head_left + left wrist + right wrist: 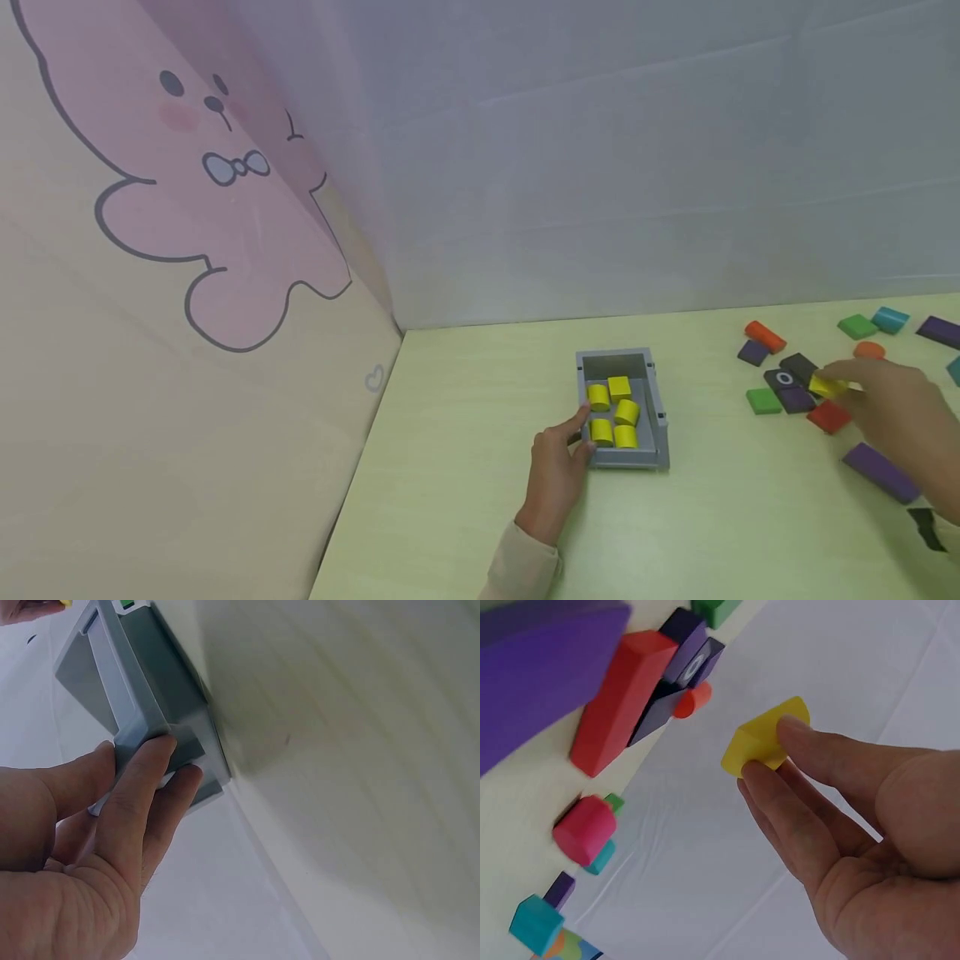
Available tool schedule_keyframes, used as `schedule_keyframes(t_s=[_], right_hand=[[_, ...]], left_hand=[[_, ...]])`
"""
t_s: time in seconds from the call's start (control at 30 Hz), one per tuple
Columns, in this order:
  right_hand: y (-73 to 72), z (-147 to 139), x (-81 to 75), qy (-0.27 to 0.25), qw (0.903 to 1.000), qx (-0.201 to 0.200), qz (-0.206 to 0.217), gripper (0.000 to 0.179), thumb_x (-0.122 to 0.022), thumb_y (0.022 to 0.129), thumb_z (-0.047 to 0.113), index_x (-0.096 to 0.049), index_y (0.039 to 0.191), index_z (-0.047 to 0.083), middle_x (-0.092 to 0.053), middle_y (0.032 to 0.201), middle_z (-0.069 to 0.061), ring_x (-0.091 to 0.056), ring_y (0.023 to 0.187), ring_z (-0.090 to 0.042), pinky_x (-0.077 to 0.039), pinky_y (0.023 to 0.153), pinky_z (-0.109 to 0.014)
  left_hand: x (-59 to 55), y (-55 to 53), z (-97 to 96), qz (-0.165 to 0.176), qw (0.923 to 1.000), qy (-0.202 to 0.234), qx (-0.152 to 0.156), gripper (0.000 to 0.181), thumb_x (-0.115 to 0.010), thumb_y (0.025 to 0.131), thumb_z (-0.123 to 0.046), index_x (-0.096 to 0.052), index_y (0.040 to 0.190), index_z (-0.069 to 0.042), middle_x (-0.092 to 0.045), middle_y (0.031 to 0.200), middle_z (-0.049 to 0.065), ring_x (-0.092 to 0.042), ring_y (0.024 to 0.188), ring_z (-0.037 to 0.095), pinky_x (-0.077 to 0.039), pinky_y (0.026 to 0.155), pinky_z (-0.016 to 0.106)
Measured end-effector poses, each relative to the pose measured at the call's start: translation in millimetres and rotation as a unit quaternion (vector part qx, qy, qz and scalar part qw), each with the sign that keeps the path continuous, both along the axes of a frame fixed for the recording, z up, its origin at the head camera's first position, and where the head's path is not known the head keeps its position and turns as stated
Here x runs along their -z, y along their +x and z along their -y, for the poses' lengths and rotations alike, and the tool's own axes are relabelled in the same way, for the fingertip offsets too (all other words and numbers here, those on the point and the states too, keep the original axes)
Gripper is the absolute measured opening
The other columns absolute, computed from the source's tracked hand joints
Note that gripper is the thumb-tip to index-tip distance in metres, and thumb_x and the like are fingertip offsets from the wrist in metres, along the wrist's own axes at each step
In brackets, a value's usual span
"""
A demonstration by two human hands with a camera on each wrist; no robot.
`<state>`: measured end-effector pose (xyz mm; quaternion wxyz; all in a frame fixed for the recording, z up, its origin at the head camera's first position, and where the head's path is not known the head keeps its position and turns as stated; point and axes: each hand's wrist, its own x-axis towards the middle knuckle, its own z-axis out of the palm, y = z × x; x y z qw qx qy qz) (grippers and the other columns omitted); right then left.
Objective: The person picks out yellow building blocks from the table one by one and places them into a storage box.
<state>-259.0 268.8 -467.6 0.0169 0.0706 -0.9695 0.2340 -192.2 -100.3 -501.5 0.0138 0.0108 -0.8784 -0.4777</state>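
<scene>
A grey open-topped box (647,457) stands on the table with several yellow blocks (627,412) inside, most of them cylinders. My left hand (557,467) grips the box's near left corner, thumb on one side of the rim and fingers on the other. In the left wrist view, the fingers (139,784) curl against the box wall (131,682). Over the loose blocks at the right, my right hand (903,408) pinches a yellow block (761,739) between thumb and fingertips. The right wrist view shows that block held off the table; part of it is hidden by the fingers.
Loose blocks lie at the right: a green one (763,401), a red one (828,417), a long purple one (879,472), a dark one with a white ring (783,379) and several others. A curtain (637,183) hangs behind the table (442,450).
</scene>
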Motion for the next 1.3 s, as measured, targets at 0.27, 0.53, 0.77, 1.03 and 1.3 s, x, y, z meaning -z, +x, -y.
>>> schedule_keyframes(t_s=[0.27, 0.53, 0.77, 1.03, 1.3], right_hand=[[-1.6, 28.6, -6.7, 0.004, 0.9937, -0.072, -0.085, 0.024, -0.080, 0.082, -0.012, -0.073, 0.105, -0.013, -0.071, 0.106, -0.037, -0.067, 0.095, -0.059, -0.058, 0.076, -0.066], [-2.5, 50.7, -13.6, -0.034, 0.9932, -0.085, -0.072, 0.030, -0.078, 0.083, -0.013, -0.073, 0.113, -0.012, -0.072, 0.111, -0.035, -0.066, 0.100, -0.057, -0.053, 0.084, -0.072], [-7.2, 64.5, -17.0, -0.047, 0.9893, -0.114, -0.079, 0.034, -0.083, 0.080, -0.012, -0.074, 0.113, -0.011, -0.073, 0.110, -0.032, -0.067, 0.100, -0.054, -0.055, 0.085, -0.070], [-10.8, 83.6, -21.7, -0.049, 0.9873, -0.127, -0.081, 0.039, -0.083, 0.079, -0.013, -0.073, 0.117, -0.011, -0.072, 0.114, -0.033, -0.068, 0.106, -0.055, -0.057, 0.087, -0.067], [-10.7, 108.9, -22.2, -0.076, 0.9830, -0.141, -0.090, 0.037, -0.083, 0.079, -0.014, -0.074, 0.114, -0.010, -0.073, 0.115, -0.031, -0.068, 0.107, -0.052, -0.058, 0.087, -0.064]], left_hand=[[1.1, -0.4, 0.6, -0.009, 0.9999, -0.001, 0.006, 0.053, -0.073, 0.095, 0.007, -0.064, 0.145, -0.009, -0.065, 0.145, 0.006, -0.070, 0.122, 0.023, -0.054, 0.108, 0.042], [1.5, 0.1, 1.4, 0.003, 0.9999, 0.008, 0.009, 0.054, -0.072, 0.095, 0.006, -0.064, 0.146, -0.010, -0.063, 0.147, 0.004, -0.069, 0.124, 0.021, -0.052, 0.111, 0.043], [1.4, -1.0, 1.7, -0.004, 0.9999, 0.001, 0.010, 0.054, -0.073, 0.095, 0.006, -0.063, 0.146, -0.010, -0.064, 0.146, 0.004, -0.069, 0.123, 0.020, -0.053, 0.110, 0.040], [0.1, -1.0, 2.1, -0.010, 0.9999, -0.002, 0.013, 0.054, -0.073, 0.095, 0.005, -0.063, 0.146, -0.010, -0.064, 0.146, 0.005, -0.069, 0.123, 0.021, -0.053, 0.109, 0.040], [0.1, -0.3, 1.5, -0.014, 0.9998, -0.004, 0.014, 0.054, -0.073, 0.095, 0.006, -0.063, 0.146, -0.009, -0.065, 0.145, 0.006, -0.070, 0.123, 0.022, -0.053, 0.109, 0.043]])
